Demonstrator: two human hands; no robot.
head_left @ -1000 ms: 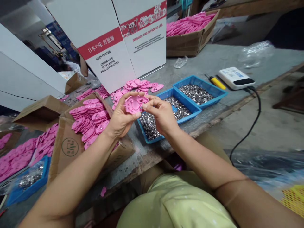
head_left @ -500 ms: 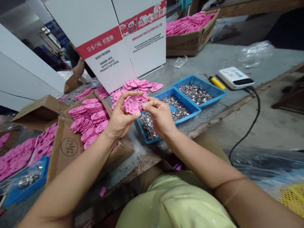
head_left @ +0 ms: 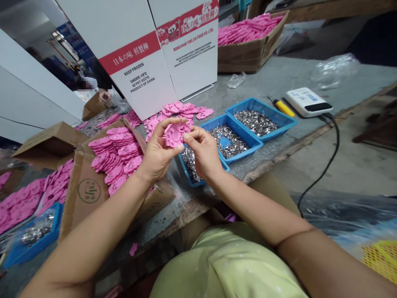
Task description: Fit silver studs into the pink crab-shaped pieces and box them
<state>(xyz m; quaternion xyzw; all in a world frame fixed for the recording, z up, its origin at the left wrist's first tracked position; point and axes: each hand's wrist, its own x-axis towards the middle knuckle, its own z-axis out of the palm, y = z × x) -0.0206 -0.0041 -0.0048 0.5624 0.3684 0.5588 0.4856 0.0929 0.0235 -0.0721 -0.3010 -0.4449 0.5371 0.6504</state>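
Observation:
My left hand (head_left: 159, 155) holds up a pink moulded plastic part (head_left: 174, 135) between thumb and fingers, its hollow side with a round recess facing me. At its right edge, my right hand (head_left: 205, 151) is closed in a pinch against the part; whatever sits between those fingertips is too small or hidden to make out. Below and behind the right hand stand blue trays of small shiny metal pieces: a near tray (head_left: 194, 184), a middle tray (head_left: 245, 154) and a far tray (head_left: 281, 129). Left of my hands, a cardboard box (head_left: 77, 207) holds stacked pink parts (head_left: 116, 155).
Loose pink parts (head_left: 182, 109) lie before a tall white carton (head_left: 136, 93). Another box of pink parts (head_left: 242, 58) stands at the back. Right are a yellow-handled screwdriver (head_left: 283, 108) and a white device (head_left: 308, 102) with a cable. A person's hand (head_left: 104, 96) shows far left.
Both hands have shifted very slightly left, still holding the pink part together. My right fingers have moved a little along its right edge. The person in the background has changed position.

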